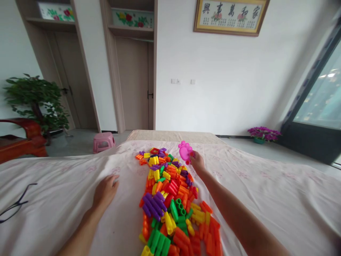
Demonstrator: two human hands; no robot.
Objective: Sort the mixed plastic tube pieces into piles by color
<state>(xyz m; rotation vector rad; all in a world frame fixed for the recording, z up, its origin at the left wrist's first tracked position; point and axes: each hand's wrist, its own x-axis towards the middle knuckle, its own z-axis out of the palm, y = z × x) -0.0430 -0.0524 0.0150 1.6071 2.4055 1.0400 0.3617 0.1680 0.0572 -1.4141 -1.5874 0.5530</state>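
A long heap of plastic building pieces (173, 185) in orange, yellow, green, purple and red runs down the middle of the cloth. My right hand (197, 161) is at the far right side of the heap, its fingers closed on a pink paw-shaped piece (184, 150) held upright. To the left of the heap, my left hand (106, 188) rests on the cloth with its fingers loosely bent and the thumb a little apart, holding nothing and not touching the pieces.
The pale flowered cloth (239, 188) has folds on both sides. Glasses (16, 205) lie at the far left. Beyond the cloth stand a pink stool (104, 141), a red wooden chair (29, 137) and a pot of purple flowers (263, 133).
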